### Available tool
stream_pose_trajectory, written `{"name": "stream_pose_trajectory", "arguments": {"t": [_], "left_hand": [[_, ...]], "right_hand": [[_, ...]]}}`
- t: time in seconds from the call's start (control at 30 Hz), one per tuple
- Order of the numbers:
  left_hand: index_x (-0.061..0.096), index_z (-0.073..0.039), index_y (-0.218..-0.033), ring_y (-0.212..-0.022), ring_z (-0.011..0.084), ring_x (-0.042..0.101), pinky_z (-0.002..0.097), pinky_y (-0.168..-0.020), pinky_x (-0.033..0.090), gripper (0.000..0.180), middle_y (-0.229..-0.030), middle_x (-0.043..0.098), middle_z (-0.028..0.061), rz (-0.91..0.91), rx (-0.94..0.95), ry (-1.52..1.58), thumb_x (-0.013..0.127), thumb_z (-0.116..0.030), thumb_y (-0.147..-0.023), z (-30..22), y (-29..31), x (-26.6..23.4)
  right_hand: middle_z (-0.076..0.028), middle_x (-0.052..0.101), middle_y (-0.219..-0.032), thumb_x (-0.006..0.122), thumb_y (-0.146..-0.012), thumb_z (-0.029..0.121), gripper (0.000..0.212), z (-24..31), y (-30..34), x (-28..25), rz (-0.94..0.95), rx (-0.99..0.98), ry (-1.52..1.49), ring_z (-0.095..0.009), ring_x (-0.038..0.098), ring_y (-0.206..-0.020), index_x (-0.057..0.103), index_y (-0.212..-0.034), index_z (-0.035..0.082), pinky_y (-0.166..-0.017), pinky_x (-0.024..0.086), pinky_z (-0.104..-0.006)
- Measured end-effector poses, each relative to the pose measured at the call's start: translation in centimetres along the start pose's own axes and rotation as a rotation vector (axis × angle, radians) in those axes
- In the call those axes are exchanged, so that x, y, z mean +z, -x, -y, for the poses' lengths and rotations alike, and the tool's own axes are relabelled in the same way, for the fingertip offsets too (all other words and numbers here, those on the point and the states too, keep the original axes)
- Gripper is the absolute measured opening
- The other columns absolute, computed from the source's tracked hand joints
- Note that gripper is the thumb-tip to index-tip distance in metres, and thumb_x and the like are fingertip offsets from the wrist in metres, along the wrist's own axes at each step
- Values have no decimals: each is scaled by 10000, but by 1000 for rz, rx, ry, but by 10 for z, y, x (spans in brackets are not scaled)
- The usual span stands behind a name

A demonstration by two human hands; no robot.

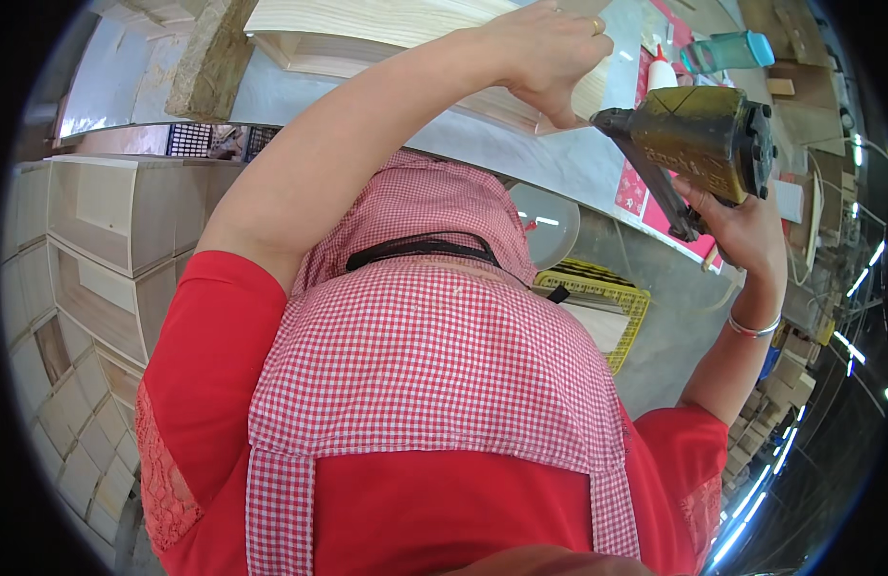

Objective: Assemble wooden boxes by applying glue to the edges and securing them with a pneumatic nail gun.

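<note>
A pale wooden box [328, 53] lies on the worktable ahead of me, partly hidden behind my left forearm. My left hand [549, 62] is closed over its right end, thumb on the near side and fingertips mostly out of sight. My right hand [746, 230] is wrapped round the handle of a worn, dark yellow and black nail gun [689, 139]. The gun's nose points left and is close to the box's right corner, right beside my left thumb; whether it touches the wood I cannot tell.
A rough wooden block [208, 62] stands on the table's left. Beyond the gun are a white glue bottle [661, 72] with a red tip and a teal water bottle [727, 53]. Stacked wooden boxes [93, 206] rise at left. A yellow crate [636, 322] with boards sits below the table.
</note>
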State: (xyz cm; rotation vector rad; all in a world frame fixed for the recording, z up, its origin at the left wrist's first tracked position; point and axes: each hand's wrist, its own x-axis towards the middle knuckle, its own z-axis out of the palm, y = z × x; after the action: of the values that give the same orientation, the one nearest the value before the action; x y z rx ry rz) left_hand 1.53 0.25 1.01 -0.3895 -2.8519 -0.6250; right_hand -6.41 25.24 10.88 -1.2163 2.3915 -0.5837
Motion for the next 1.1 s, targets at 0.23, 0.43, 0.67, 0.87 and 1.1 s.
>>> {"name": "stream_pose_trajectory", "arguments": {"t": [0.23, 0.43, 0.67, 0.87, 1.1], "left_hand": [[605, 14, -1114, -1056, 277, 598, 391, -874, 430, 783, -1084, 640, 155, -100, -134, -220, 787, -509, -561, 5, 6, 28], [622, 2, -1022, -1037, 264, 599, 388, -876, 424, 731, -1021, 660, 142, -30, -170, -162, 774, -562, -582, 5, 5, 27], [620, -1, -1015, -1019, 265, 602, 386, -892, 426, 727, -996, 663, 138, -29, -168, -165, 764, -581, -599, 6, 5, 26], [619, 6, -1018, -1012, 269, 603, 390, -908, 428, 738, -990, 663, 134, -17, -162, -164, 771, -589, -608, 7, 5, 27], [618, 10, -1016, -1009, 276, 602, 395, -914, 431, 739, -978, 661, 130, -25, -141, -161, 789, -582, -606, 7, 3, 28]], "right_hand": [[-76, 719, -1002, 781, -821, 78, 328, -1, -11, -9, 16, -137, 48, -135, 651, -898, 649, -1100, -33, -803, 520, -305], [-75, 717, -1012, 791, -810, 96, 334, -7, -33, -9, -143, 52, -28, -139, 651, -898, 653, -1090, -24, -813, 518, -307], [-72, 715, -991, 811, -791, 134, 383, -28, -52, -11, -133, -7, -45, -147, 652, -868, 640, -1097, -20, -813, 517, -315], [-67, 715, -973, 813, -797, 150, 370, -18, -55, -12, -107, 81, -59, -141, 644, -866, 652, -1088, -12, -799, 515, -307], [30, 599, -666, 784, -840, 269, 334, -25, -62, -21, -62, 69, 2, -48, 482, -513, 710, -1060, 30, -455, 379, -232]]}}
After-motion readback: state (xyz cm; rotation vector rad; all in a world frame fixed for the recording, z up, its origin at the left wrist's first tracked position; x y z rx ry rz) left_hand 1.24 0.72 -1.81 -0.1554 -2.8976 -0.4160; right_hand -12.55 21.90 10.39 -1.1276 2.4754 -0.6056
